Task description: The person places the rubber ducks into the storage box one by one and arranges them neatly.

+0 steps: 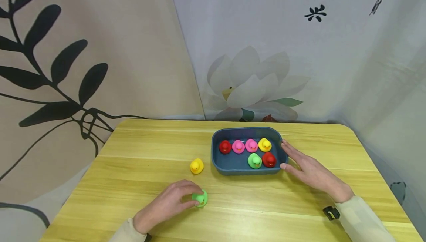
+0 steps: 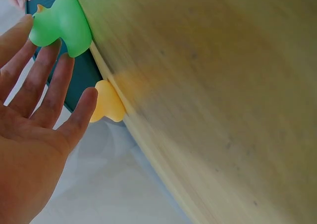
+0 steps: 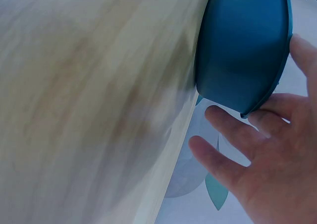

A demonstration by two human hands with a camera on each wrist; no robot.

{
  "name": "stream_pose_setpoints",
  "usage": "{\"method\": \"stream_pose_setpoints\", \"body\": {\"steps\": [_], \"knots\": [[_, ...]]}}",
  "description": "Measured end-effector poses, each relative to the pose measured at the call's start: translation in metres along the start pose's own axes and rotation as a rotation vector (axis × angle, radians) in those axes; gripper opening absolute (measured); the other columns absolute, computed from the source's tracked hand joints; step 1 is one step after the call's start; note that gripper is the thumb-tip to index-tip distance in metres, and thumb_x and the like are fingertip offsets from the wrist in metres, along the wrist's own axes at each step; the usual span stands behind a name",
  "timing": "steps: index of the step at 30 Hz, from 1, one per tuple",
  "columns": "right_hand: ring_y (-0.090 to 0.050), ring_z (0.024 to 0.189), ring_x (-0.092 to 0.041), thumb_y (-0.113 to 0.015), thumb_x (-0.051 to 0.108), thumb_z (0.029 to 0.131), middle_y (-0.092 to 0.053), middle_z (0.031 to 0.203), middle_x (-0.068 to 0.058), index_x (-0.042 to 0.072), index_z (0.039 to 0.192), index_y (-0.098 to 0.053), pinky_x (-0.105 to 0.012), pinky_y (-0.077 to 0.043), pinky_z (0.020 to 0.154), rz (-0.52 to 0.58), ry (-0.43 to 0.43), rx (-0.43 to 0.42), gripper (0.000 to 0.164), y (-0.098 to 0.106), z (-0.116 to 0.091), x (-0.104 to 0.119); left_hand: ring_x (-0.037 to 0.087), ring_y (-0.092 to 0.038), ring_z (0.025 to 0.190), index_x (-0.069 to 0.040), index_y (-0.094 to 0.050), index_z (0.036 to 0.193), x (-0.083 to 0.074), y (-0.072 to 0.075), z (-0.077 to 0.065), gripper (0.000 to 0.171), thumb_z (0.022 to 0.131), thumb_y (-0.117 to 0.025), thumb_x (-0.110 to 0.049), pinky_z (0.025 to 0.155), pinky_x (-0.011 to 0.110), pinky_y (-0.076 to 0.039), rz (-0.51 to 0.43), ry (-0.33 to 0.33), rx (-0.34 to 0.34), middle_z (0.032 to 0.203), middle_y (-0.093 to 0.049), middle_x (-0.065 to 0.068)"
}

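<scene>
In the head view my left hand (image 1: 171, 203) has its thumb and index finger on opposite sides of a green rubber duck (image 1: 200, 198), pinching it at the table. The left wrist view shows the same green duck (image 2: 67, 26) at the fingertips, the other fingers spread. A yellow duck (image 1: 196, 166) sits just beyond this hand, left of a dark blue tray (image 1: 229, 170). My right hand (image 1: 314, 171) rests its extended fingertips and thumb against the tray's right end; the right wrist view shows the thumb at the rim (image 3: 289, 45).
Inside the tray, red (image 1: 225, 147), pink (image 1: 238, 146), yellow (image 1: 264, 144) and green (image 1: 254, 160) ducks stand in two rows. The wooden table (image 1: 149, 149) ends at a printed cloth backdrop (image 1: 139, 49). A dark band (image 1: 331, 213) is on my right wrist.
</scene>
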State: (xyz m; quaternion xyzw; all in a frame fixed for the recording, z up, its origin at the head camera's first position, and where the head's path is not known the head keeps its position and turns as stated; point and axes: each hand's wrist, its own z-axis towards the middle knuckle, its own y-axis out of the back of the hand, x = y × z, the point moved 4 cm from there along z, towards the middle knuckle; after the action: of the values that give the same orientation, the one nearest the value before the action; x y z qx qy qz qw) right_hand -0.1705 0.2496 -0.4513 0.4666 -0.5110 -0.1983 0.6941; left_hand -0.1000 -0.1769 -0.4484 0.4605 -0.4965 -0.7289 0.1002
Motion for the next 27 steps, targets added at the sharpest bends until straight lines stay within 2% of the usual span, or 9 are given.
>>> {"method": "stream_pose_setpoints", "body": {"steps": [9,17,27], "knots": [[-0.035,0.148,-0.045,-0.055,0.050,0.105,-0.019,0.171,-0.015,0.008,0.164,-0.027,-0.063,-0.036,0.113,-0.009,0.003,-0.004,0.078,0.001,0.000,0.001,0.007,-0.066,0.107,-0.021,-0.077,0.115,-0.001,0.000,0.001,0.021,0.094,-0.078,-0.019,0.093,0.033,-0.057,-0.019,0.002,-0.013,0.115,-0.071,-0.013],[-0.036,0.147,-0.045,-0.056,0.050,0.105,-0.020,0.171,-0.015,0.008,0.164,-0.027,-0.064,-0.037,0.113,-0.010,0.006,-0.010,0.079,0.001,0.000,0.000,0.014,-0.069,0.110,-0.015,-0.075,0.120,-0.008,0.007,0.005,0.028,0.092,-0.078,-0.011,0.095,0.038,-0.057,-0.053,-0.072,-0.105,0.119,-0.073,-0.006],[-0.036,0.148,-0.044,-0.056,0.050,0.105,-0.020,0.171,-0.015,0.009,0.165,-0.027,-0.064,-0.036,0.113,-0.004,0.006,-0.013,0.078,0.000,-0.001,-0.001,0.020,-0.068,0.115,-0.011,-0.074,0.124,-0.017,0.014,0.013,0.033,0.091,-0.078,-0.009,0.098,0.042,-0.056,-0.052,-0.091,-0.156,0.125,-0.072,0.000]]}}
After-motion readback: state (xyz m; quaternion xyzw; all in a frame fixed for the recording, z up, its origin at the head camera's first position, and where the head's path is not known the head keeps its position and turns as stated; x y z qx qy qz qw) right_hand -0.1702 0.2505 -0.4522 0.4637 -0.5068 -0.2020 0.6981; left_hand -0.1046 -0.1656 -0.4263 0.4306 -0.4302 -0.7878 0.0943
